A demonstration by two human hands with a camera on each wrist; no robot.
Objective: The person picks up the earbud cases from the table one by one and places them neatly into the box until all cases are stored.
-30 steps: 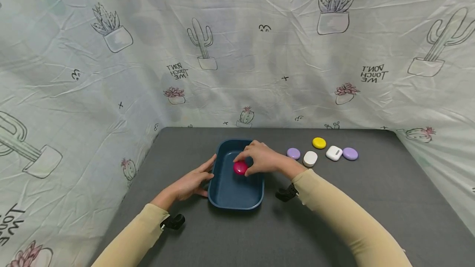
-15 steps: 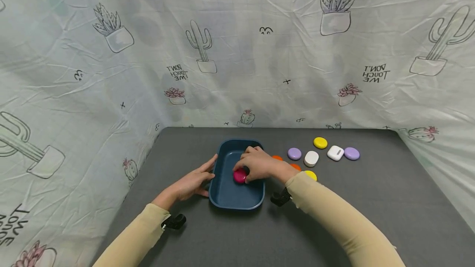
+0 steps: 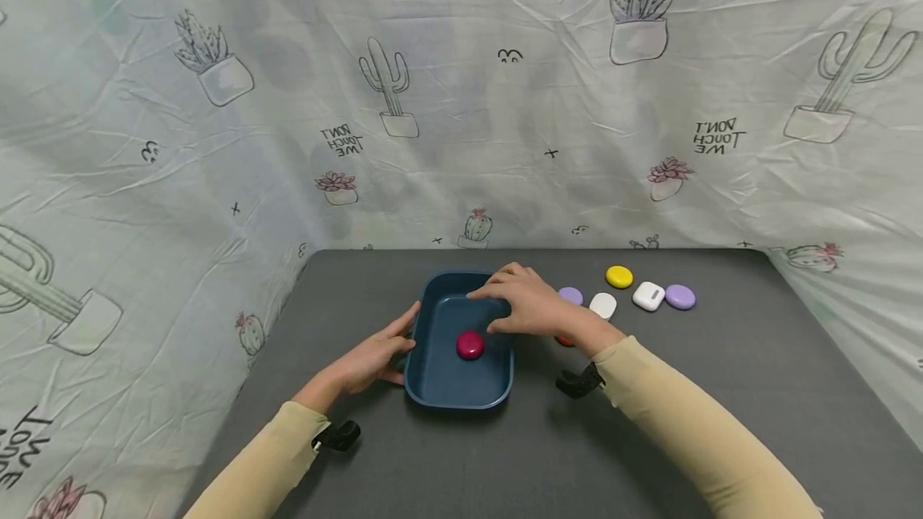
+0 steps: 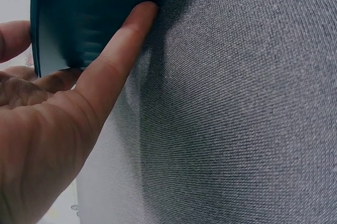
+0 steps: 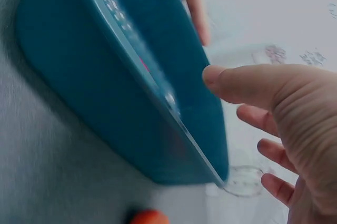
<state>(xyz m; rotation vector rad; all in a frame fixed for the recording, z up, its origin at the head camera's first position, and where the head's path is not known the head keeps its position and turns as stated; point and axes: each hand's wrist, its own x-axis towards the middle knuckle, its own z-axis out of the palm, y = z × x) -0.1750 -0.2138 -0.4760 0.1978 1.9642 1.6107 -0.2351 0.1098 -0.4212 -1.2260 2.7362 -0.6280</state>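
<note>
A glossy crimson round disc [image 3: 470,345] lies on the floor of the dark blue rectangular tray [image 3: 458,406]. Above the tray's right side hovers my right hand [image 3: 530,303], thumb and fingers apart, holding nothing; the right wrist view shows the same spread fingers beside the rim. My left hand [image 3: 368,359] rests against the tray's left side with extended fingers. In the left wrist view, one straight finger [image 4: 113,58] touches the outer wall low down, near the grey cloth.
Right of the tray lie a purple disc [image 3: 570,295], a white rounded piece [image 3: 602,306], a yellow disc [image 3: 619,277], a white square-cornered piece [image 3: 648,296] and another purple disc [image 3: 680,296]. My right wrist partly hides an orange disc [image 3: 565,340]. A printed curtain [image 3: 447,102] hangs behind.
My right hand has lowered the crimson disc into the tray, let it go and moved up and to the right. The left hand has stayed at the tray's side.
</note>
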